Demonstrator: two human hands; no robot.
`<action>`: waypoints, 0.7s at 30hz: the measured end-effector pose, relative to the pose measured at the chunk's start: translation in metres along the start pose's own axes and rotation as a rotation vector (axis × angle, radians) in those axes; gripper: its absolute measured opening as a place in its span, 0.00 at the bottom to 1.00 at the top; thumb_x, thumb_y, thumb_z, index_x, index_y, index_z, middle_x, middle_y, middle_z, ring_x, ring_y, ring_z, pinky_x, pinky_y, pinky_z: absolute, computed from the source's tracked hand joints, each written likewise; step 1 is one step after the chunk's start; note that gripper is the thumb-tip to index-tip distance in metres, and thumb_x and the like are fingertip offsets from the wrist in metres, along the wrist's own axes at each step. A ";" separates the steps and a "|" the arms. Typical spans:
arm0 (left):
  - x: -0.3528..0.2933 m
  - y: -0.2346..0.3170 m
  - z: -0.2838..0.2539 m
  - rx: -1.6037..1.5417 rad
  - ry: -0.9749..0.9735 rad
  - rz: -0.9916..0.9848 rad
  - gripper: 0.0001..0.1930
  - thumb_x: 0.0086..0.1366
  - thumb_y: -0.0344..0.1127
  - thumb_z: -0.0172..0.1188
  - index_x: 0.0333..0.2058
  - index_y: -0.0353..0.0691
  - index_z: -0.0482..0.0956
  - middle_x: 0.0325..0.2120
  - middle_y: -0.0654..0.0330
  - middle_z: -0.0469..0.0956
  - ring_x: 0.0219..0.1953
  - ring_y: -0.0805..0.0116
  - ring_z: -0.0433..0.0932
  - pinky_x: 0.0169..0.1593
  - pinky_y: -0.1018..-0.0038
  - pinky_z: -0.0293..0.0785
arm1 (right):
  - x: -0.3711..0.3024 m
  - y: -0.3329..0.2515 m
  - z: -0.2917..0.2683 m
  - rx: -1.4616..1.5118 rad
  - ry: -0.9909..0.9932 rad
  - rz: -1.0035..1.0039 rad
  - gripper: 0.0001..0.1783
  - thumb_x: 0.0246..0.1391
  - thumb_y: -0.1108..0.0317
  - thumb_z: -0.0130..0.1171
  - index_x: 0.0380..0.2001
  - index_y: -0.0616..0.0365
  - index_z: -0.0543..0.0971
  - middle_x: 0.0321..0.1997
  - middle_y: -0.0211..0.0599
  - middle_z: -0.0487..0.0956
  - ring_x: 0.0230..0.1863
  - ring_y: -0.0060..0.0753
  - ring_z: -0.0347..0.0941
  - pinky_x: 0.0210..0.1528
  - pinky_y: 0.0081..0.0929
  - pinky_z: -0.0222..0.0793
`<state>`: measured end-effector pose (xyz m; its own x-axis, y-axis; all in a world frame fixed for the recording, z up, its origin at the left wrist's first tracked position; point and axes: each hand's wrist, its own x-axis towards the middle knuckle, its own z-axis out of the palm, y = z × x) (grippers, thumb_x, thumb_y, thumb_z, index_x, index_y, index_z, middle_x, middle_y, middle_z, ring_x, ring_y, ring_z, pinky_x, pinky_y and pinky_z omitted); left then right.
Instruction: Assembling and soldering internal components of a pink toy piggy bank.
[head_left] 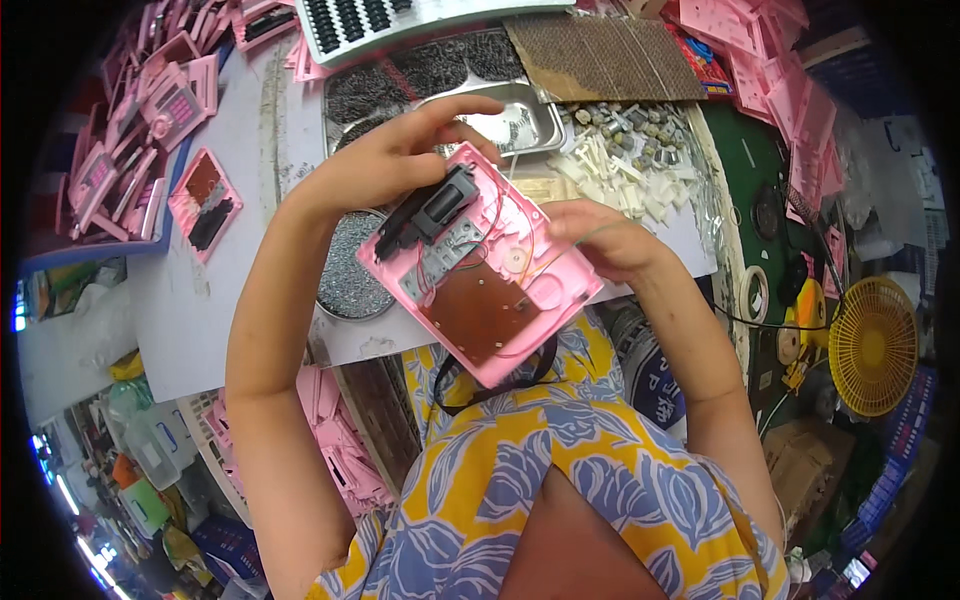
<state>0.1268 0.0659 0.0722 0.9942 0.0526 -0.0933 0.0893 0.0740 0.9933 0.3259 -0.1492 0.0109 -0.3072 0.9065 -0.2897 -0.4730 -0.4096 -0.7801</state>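
A pink plastic casing [560, 275] is tilted between my hands above the table's near edge, its inside facing up. Inside it sit a brown circuit board [478, 312], a grey metal plate [445, 262], a black mechanism [425, 215] and thin coloured wires. My left hand [400, 150] is at the casing's far corner, thumb beside the black mechanism, a finger curled at the corner and the index finger stretched out. My right hand [605, 240] grips the casing's right edge near a wire; some of its fingertips are hidden.
Beyond the casing stand a metal tray [545, 120], white plastic parts [625, 180], small metal cylinders [640, 130] and a round dish of tiny metal pieces [352, 270]. Pink casings pile up left [130, 160] and right [800, 120]. A yellow basket [873, 345] is at right.
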 end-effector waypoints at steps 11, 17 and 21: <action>-0.053 -0.046 0.108 0.883 0.262 0.225 0.13 0.51 0.29 0.70 0.36 0.43 0.78 0.38 0.59 0.75 0.41 0.57 0.75 0.45 0.62 0.71 | -0.049 0.004 0.021 -1.035 0.530 -0.054 0.25 0.55 0.66 0.64 0.56 0.56 0.72 0.13 0.35 0.69 0.15 0.29 0.64 0.22 0.28 0.58; -0.052 -0.094 0.133 0.974 0.335 0.367 0.12 0.49 0.34 0.72 0.32 0.44 0.79 0.37 0.61 0.75 0.38 0.59 0.74 0.45 0.61 0.65 | -0.044 0.012 0.006 -0.913 0.531 -0.090 0.21 0.50 0.62 0.70 0.45 0.57 0.77 0.12 0.28 0.68 0.15 0.22 0.63 0.22 0.24 0.59; -0.045 -0.106 0.117 0.813 0.292 0.399 0.11 0.50 0.34 0.71 0.29 0.44 0.77 0.36 0.61 0.74 0.38 0.59 0.73 0.45 0.62 0.64 | -0.028 0.005 0.001 -0.888 0.730 0.005 0.19 0.46 0.56 0.73 0.30 0.61 0.78 0.16 0.28 0.72 0.18 0.18 0.66 0.23 0.21 0.60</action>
<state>0.0793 -0.0604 -0.0207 0.9161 0.1787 0.3590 -0.1308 -0.7132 0.6887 0.3314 -0.1762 0.0156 0.3811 0.8672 -0.3204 0.3648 -0.4595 -0.8098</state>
